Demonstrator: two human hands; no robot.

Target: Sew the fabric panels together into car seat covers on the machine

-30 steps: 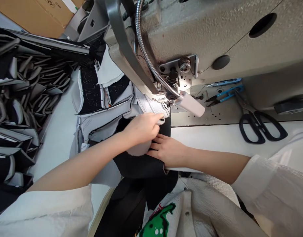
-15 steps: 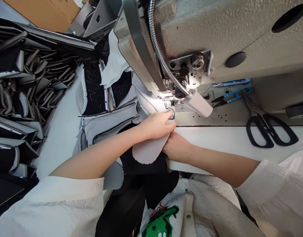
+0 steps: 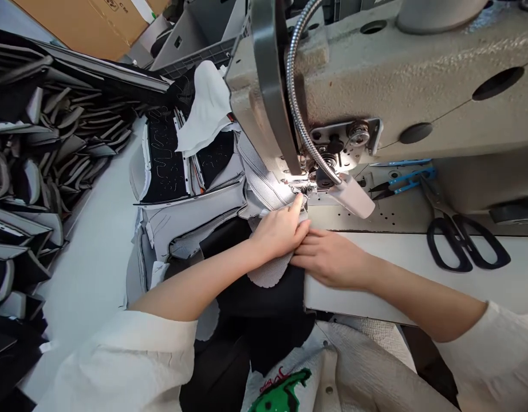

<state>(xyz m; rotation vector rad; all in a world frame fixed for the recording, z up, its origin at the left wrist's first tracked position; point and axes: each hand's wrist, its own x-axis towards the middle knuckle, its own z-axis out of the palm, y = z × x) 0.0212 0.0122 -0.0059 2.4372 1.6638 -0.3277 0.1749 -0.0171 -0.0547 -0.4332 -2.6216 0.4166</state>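
My left hand (image 3: 281,229) presses down on a grey mesh fabric piece (image 3: 270,273), with its forefinger stretched toward the needle area (image 3: 304,186) of the sewing machine (image 3: 375,91). My right hand (image 3: 330,257) lies flat beside it, fingers extended onto the same piece at the machine bed's edge. A black fabric piece (image 3: 264,297) lies under the grey one and hangs off the table toward my lap. A lit lamp on a flexible metal neck (image 3: 352,197) shines on the needle area.
Black-handled scissors (image 3: 465,243) and blue thread snips (image 3: 401,180) lie on the machine bed to the right. Sewn grey and black pieces (image 3: 178,171) pile up behind the needle. Stacks of dark cut parts (image 3: 36,171) fill the left. A cardboard box (image 3: 83,23) stands at the back.
Both hands have pushed the grey piece forward to the needle; the left forefinger now reaches the presser foot. My right hand has come out from under the left and lies flat.
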